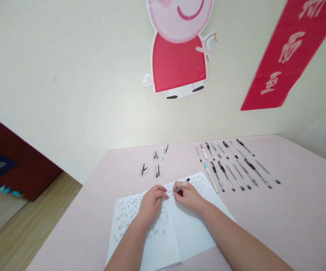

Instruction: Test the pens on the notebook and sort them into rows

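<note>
An open notebook lies in front of me, with handwriting over the left page and along the top of the right page. My right hand is closed around a pen that has a clear barrel and a dark end. The pen's tip, hidden by the fingers, is at the upper part of the right page. Resting on the notebook near the fold, my left hand lies flat with its fingers stretched toward the right hand. Its palm covers part of the written lines.
Two rows of pens lie at the right back of the pink-covered table. Several small dark pieces, some with clear parts, lie at the left back. A white scrap is between them. A wall rises behind the table.
</note>
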{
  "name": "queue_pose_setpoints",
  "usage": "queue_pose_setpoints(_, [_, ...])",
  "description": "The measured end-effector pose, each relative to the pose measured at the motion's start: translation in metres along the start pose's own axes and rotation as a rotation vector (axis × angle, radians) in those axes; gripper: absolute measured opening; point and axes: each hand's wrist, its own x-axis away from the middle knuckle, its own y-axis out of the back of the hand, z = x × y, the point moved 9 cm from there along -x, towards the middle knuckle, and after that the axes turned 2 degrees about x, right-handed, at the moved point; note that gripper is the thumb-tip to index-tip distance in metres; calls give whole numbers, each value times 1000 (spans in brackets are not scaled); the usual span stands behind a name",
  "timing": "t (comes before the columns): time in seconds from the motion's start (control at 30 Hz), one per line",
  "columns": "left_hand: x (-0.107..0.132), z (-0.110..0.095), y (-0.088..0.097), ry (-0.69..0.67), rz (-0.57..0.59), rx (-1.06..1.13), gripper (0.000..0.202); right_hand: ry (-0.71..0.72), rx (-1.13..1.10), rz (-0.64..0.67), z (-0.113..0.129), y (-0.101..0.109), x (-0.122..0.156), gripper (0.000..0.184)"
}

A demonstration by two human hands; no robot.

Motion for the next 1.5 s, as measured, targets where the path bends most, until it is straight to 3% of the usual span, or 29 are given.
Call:
queue_pose_setpoints(0.3, [1,-1,1,7,8,0,43,-30,-108,-34,-5,4,-1,11])
queue_pose_setpoints(1.5, [0,-1,0,7,2,-11,41,6,-29,-2,-1,1,-1,13])
